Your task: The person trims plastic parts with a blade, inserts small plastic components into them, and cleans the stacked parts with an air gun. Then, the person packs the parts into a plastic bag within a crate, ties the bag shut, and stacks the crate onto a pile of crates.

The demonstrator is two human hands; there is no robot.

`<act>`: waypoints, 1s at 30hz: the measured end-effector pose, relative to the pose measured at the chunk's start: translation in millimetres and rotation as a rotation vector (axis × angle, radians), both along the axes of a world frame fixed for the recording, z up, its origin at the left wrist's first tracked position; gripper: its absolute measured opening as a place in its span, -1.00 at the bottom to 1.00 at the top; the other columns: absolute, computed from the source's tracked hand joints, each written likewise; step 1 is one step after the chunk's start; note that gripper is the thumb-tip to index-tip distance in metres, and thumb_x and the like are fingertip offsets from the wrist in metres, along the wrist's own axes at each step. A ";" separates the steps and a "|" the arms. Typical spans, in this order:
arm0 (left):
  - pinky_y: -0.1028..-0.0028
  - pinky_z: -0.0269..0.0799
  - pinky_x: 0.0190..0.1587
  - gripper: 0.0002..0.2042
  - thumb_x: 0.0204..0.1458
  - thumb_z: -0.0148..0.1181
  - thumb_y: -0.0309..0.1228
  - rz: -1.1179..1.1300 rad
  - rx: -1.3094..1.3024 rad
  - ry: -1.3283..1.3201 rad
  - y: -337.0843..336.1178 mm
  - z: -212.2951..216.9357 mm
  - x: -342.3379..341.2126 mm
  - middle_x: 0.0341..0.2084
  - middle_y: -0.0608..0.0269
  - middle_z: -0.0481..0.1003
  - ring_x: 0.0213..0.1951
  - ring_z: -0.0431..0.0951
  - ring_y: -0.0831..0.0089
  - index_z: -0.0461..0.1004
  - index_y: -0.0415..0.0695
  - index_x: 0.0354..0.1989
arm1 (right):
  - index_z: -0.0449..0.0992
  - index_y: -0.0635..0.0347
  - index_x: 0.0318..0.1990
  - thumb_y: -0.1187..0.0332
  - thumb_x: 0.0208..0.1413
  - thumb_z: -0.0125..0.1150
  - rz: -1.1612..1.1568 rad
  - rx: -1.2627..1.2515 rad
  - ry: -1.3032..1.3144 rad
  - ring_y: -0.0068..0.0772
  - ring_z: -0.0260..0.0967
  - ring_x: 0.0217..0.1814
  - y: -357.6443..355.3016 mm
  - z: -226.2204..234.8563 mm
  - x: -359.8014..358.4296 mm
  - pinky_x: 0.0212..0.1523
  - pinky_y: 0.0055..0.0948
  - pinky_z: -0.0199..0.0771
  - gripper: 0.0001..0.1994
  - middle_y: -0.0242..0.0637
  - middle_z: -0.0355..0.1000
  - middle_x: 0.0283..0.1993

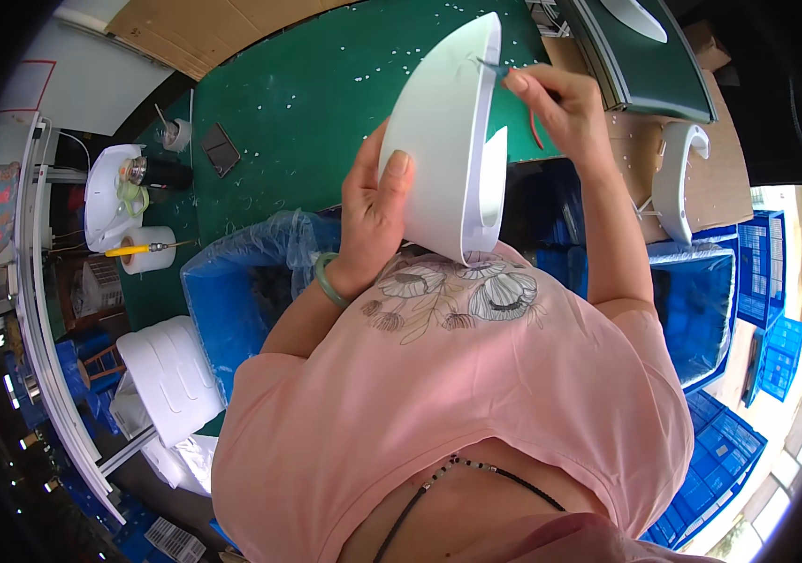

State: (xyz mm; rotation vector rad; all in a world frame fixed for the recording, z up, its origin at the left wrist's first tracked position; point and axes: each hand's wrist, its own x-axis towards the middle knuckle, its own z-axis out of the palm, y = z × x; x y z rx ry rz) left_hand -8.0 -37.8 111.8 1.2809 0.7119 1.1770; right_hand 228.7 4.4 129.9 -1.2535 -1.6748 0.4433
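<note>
My left hand [377, 202] is closed on a curved white plastic shell [438, 131], thumb on its near face and fingers behind. The shell is held upright in front of my chest, its narrow end pointing up and its lower end close to my shirt. In my right hand [565, 108] is a pair of red-handled nippers [536, 129], fingers wrapped round the handles. Their dark tip reaches the shell's right edge near the top. A thin curl, perhaps a shaving, shows on the shell beside the tip; whether the jaws are closed is too small to tell.
A green worktop [297, 94] strewn with white scraps lies ahead. Left stand a dark flask [166, 174], a white roll [149, 251] and a yellow-handled tool [133, 250]. Blue lined bins [222, 291] flank me. A conveyor belt [649, 66] and another white part [678, 188] are right.
</note>
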 end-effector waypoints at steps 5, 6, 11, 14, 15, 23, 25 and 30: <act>0.55 0.21 0.05 -0.58 0.20 -0.11 -0.35 -0.024 0.127 0.027 -10.5 5.8 0.5 0.04 0.15 0.31 0.02 0.30 0.54 0.14 -0.30 0.18 | 0.56 0.27 -0.39 -0.03 0.07 0.11 -0.476 -0.228 -0.116 -0.72 0.20 -0.50 64.4 -22.6 116.4 -0.47 -0.62 0.21 -0.55 -0.47 0.37 -0.57; 0.54 0.21 0.05 -0.58 0.20 -0.11 -0.36 -0.009 0.123 0.011 -3.0 7.1 -0.3 0.05 0.14 0.30 0.03 0.30 0.53 0.13 -0.31 0.18 | 0.56 0.27 -0.40 -0.03 0.07 0.11 -0.450 -0.216 -0.055 -0.73 0.20 -0.48 65.1 -19.0 110.9 -0.46 -0.65 0.19 -0.55 -0.48 0.37 -0.55; 0.54 0.22 0.05 -0.58 0.19 -0.08 -0.35 0.107 0.082 -0.016 -3.4 -2.9 -11.4 0.04 0.16 0.31 0.02 0.31 0.52 0.13 -0.30 0.18 | 0.53 0.29 -0.40 -0.02 0.11 0.06 0.077 -0.217 0.304 -0.78 -0.04 -0.58 -25.0 3.8 -5.9 -0.56 -0.67 -0.13 -0.54 -0.57 0.16 -0.63; 0.53 0.24 0.03 -0.56 0.18 -0.05 -0.31 0.132 0.103 -0.013 -0.3 -2.5 -6.8 0.02 0.16 0.32 0.01 0.32 0.52 0.13 -0.29 0.17 | 0.51 0.32 -0.35 0.09 0.09 0.15 0.367 -0.200 0.478 -0.79 -0.05 -0.59 -56.2 -5.2 -45.1 -0.58 -0.69 -0.14 -0.63 -0.58 0.16 -0.62; 0.53 0.25 0.02 -0.55 0.17 -0.03 -0.30 0.147 0.123 -0.010 2.7 -2.1 -5.5 -0.01 0.16 0.33 -0.01 0.33 0.52 0.13 -0.29 0.16 | 0.50 0.32 -0.37 0.17 0.05 0.20 0.359 -0.239 0.454 -0.78 -0.02 -0.59 -62.8 1.4 -58.0 -0.57 -0.70 -0.10 -0.69 -0.57 0.18 -0.61; 0.55 0.30 -0.12 -0.43 0.02 0.14 -0.03 -0.072 0.082 -0.040 28.9 -21.8 -9.0 -0.18 0.22 0.38 -0.17 0.37 0.56 0.25 -0.29 0.01 | 0.49 0.18 -0.40 0.16 0.09 0.16 0.264 -0.261 0.513 -0.80 0.05 -0.61 6.5 33.9 -56.3 -0.60 -0.72 -0.03 -0.74 -0.58 0.24 -0.60; 0.51 0.35 -0.16 -0.46 0.04 0.10 -0.01 0.029 0.061 -0.035 30.8 -18.6 -4.5 -0.26 0.20 0.44 -0.22 0.43 0.53 0.33 -0.32 -0.08 | 0.50 0.18 -0.31 0.07 0.13 0.08 0.253 -0.279 0.422 -0.82 0.03 -0.56 15.8 31.0 -54.3 -0.59 -0.70 -0.05 -0.67 -0.58 0.24 -0.56; 0.41 0.39 -0.08 -0.43 0.10 -0.04 0.03 0.093 -0.321 -0.270 48.0 -6.2 -14.7 -0.15 0.12 0.43 -0.10 0.45 0.43 0.27 -0.28 0.03 | 0.46 0.26 -0.26 0.24 0.14 0.12 0.133 -0.098 0.239 -0.77 0.04 -0.52 -24.1 -10.9 -57.8 -0.54 -0.74 -0.01 -0.77 -0.55 0.22 -0.51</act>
